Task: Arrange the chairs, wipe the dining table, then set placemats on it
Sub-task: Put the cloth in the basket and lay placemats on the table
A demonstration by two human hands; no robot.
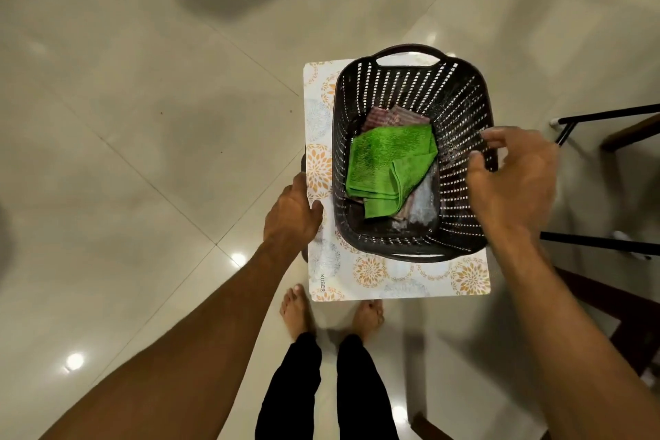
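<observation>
Placemat (368, 271) at centre frame is bearing a basket (393, 89); left hand (293, 211) is gripping its edge. Right hand (514, 182) is hovering, fingers loose.

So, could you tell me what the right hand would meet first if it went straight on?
Probably the dark basket, at its right wall; if the right hand sits higher, the green cloth inside.
</observation>
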